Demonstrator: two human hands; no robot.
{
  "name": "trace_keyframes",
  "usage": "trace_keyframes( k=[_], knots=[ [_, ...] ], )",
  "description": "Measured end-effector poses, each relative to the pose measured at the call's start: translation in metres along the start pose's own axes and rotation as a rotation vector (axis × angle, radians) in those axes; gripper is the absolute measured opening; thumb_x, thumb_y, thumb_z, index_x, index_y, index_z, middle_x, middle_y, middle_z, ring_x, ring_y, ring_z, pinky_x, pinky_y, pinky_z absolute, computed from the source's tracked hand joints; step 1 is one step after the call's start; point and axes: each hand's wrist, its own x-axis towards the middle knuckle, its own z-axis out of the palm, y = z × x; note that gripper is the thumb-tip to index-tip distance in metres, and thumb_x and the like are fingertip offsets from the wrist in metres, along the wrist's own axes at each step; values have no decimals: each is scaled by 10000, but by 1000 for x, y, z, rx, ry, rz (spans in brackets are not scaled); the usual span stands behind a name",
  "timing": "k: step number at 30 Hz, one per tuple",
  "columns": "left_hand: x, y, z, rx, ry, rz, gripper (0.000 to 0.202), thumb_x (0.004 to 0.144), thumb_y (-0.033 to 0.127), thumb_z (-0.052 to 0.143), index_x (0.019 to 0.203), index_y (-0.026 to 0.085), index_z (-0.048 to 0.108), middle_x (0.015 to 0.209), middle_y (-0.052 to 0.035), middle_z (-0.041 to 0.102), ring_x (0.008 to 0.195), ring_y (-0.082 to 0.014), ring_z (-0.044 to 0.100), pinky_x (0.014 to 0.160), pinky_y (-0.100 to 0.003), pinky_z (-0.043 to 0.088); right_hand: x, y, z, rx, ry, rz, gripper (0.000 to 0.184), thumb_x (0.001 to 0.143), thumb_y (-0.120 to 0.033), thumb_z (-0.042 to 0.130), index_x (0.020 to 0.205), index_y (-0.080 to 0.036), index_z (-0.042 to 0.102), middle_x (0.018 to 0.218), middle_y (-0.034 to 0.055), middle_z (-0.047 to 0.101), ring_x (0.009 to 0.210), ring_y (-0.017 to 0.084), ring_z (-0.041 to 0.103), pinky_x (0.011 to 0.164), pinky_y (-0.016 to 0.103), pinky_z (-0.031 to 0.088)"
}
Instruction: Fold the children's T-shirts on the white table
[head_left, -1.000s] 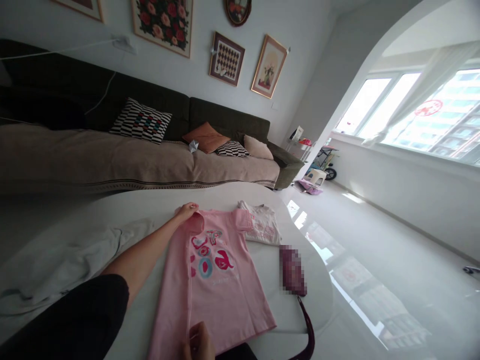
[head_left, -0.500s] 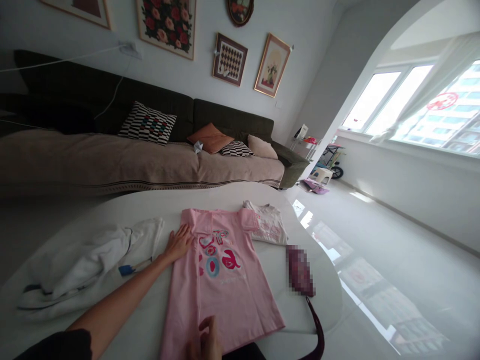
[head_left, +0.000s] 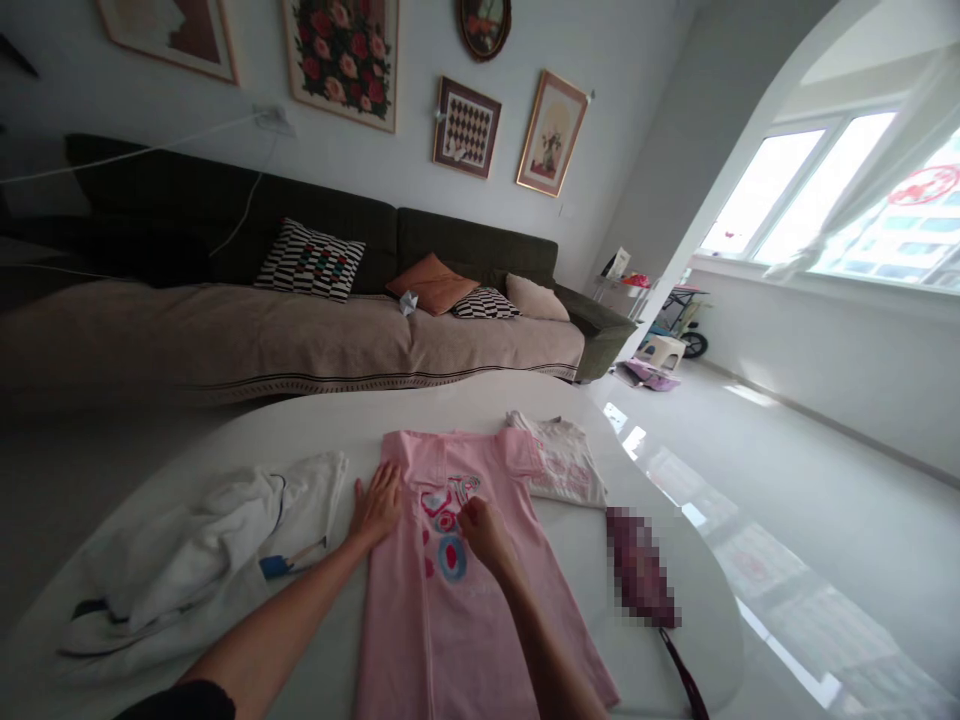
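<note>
A pink T-shirt (head_left: 487, 620) lies spread on the white table, its left side folded inward and both sleeves turned in over the top. Printed shapes in red, pink and blue decorate its middle. My left hand (head_left: 379, 508) rests flat on the upper left edge of the shirt, fingers stretched out. Over the print is my right hand (head_left: 484, 530), its fingers curled in; whether cloth is between them is hidden. Beyond the shirt's upper right corner lies a folded white T-shirt (head_left: 574, 462), partly under the pink sleeve.
A crumpled white garment (head_left: 202, 540) with a blue tag (head_left: 276, 566) lies left on the glossy table (head_left: 330, 410). At right is a blurred-out dark red item (head_left: 641, 568) with a strap (head_left: 684, 675). A long sofa (head_left: 322, 345) with cushions stands behind the table.
My right hand has moved from the shirt's lower end up to the print. My left hand stays on the upper left edge. The view has shifted slightly.
</note>
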Motion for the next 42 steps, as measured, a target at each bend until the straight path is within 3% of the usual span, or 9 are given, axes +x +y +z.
trace_keyframes(
  k=[4, 8, 16, 19, 22, 28, 35, 38, 42],
  knots=[
    [-2, 1, -1, 26, 0, 0, 491, 899, 231, 200, 1370, 183, 332, 1452, -89, 293, 1344, -203, 222, 1057, -526, 156, 62, -9, 34, -19, 66, 2, 72, 735, -177, 457, 746, -169, 528, 637, 5, 570, 605, 147, 534, 547, 220, 321],
    [-3, 2, -6, 26, -20, 0, 494, 900, 231, 195, 1371, 169, 329, 1455, -85, 283, 1346, -202, 214, 1058, -528, 157, 86, -16, 62, -37, 113, -1, 191, 708, -170, 483, 896, -149, 517, 733, 44, 586, 672, 179, 556, 585, 246, 360],
    [-4, 5, -8, 78, -7, -35, 502, 899, 250, 202, 1375, 138, 315, 1466, -99, 253, 1349, -218, 204, 1057, -511, 182, 71, -29, 77, -83, 74, -174, 344, 777, -63, 332, 983, -186, 578, 972, 60, 581, 758, 138, 584, 645, 231, 405],
    [-3, 5, -8, 91, -17, -52, 516, 884, 257, 246, 1379, 125, 310, 1466, -103, 253, 1348, -232, 203, 1063, -494, 182, 65, -27, 76, -164, 90, -101, 345, 779, -51, 332, 978, -119, 605, 966, 149, 580, 784, 204, 600, 675, 297, 424],
    [-3, 5, -6, 93, -18, -41, 510, 883, 264, 246, 1373, 147, 327, 1469, -93, 249, 1349, -238, 196, 1056, -501, 189, 68, -37, 78, -228, 85, -90, 381, 799, -60, 320, 1079, -56, 579, 1145, 256, 514, 1040, 302, 530, 833, 415, 395],
    [-4, 2, -2, 145, -10, 5, 525, 865, 266, 307, 1376, 146, 321, 1453, -116, 287, 1353, -258, 178, 1048, -515, 194, 89, -73, 107, -235, -190, -367, 435, 910, -314, 324, 1317, -191, 416, 1418, 88, 345, 1329, 213, 229, 1029, 401, 257],
    [-5, 6, -10, 122, 5, -11, 528, 886, 379, 270, 1355, 156, 367, 1432, -116, 332, 1326, -276, 243, 1039, -516, 216, 116, -73, 120, -266, -332, -329, 512, 911, -432, 303, 1378, -224, 297, 1453, 97, 266, 1344, 274, 174, 995, 598, 206],
    [-4, 7, -11, 121, -20, -3, 587, 861, 441, 314, 1369, 148, 339, 1436, -124, 322, 1332, -294, 217, 1039, -529, 201, 107, -70, 113, -272, -310, -315, 526, 916, -432, 277, 1388, -202, 278, 1472, 108, 206, 1357, 262, 118, 1018, 574, 174],
    [-3, 4, -6, 110, -55, -13, 580, 846, 391, 349, 1386, 187, 305, 1474, -81, 246, 1351, -286, 165, 1042, -525, 194, 61, -43, 93, -282, -278, -271, 506, 928, -403, 234, 1389, -201, 283, 1463, 88, 237, 1357, 233, 137, 1048, 529, 132]
  ],
)
